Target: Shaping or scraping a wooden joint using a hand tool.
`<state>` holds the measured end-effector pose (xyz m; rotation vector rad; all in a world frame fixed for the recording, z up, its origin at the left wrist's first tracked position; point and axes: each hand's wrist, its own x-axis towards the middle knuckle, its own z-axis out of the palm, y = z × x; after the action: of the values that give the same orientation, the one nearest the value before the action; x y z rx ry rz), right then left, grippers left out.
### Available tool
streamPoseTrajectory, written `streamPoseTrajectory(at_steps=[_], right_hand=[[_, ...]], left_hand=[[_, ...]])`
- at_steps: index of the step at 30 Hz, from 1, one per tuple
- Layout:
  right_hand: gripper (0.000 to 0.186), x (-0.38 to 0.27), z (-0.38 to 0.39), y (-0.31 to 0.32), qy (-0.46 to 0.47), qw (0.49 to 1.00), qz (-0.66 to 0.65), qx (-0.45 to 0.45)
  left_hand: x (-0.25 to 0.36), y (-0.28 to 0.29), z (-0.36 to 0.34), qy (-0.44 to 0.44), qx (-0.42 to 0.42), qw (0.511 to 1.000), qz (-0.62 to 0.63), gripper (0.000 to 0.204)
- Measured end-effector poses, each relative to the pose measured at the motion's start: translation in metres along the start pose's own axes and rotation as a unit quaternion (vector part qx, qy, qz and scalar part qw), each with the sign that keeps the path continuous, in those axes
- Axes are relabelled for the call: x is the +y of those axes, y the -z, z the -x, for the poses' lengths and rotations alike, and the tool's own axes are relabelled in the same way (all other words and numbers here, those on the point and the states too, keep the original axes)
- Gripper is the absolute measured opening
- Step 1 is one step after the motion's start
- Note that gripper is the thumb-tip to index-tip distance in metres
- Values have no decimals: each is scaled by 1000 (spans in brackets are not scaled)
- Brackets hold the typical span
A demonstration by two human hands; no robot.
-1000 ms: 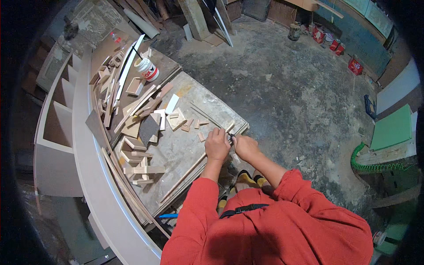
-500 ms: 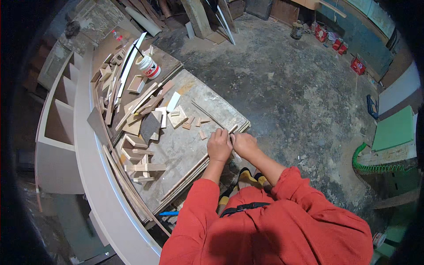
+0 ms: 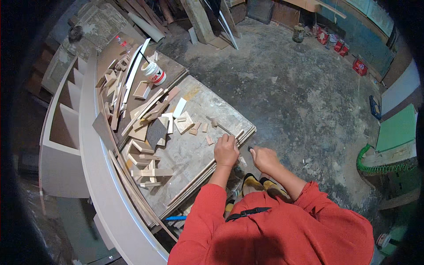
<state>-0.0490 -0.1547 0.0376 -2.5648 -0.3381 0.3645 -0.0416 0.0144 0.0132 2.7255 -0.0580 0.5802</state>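
Along the front edge of a stained board stack (image 3: pixel 207 104), my left hand (image 3: pixel 226 153) is closed on a thin wooden strip (image 3: pixel 239 136). My right hand (image 3: pixel 266 160), just right of the stack, is closed on a small dark tool (image 3: pixel 250 149), mostly hidden by my fingers, and is apart from the strip. A small pale piece (image 3: pixel 242 161) shows below the strip, between my hands. Small wood blocks (image 3: pixel 209 140) lie on the board to the left of my left hand.
Wood offcuts (image 3: pixel 150 110), angled pieces (image 3: pixel 143 161) and a white tub (image 3: pixel 154 73) cover the stack's left part. A long curved panel (image 3: pixel 104 176) and shelf unit (image 3: pixel 62 168) stand left. A green hose (image 3: pixel 375 165), green sheets (image 3: pixel 393 128) and red containers (image 3: pixel 359 67) line the floor's right side.
My right hand has pulled away from my left hand and the strip, moving right with the dark tool. A pale piece now shows between them. The view has shifted slightly.
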Motion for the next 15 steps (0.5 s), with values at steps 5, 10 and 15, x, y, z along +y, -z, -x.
streamPoseTrajectory(at_steps=[5, 10, 15], right_hand=[[41, -4, -28, -21, -8, 1000, -20, 21], [40, -14, -20, -8, -12, 1000, -19, 15], [40, -21, -36, -16, 6, 999, -27, 43]], left_hand=[[1, -1, -8, 11, 5, 1000, 5, 12], [1, -1, -7, 28, -10, 1000, -4, 12], [-3, -2, -7, 12, -2, 1000, 5, 12]])
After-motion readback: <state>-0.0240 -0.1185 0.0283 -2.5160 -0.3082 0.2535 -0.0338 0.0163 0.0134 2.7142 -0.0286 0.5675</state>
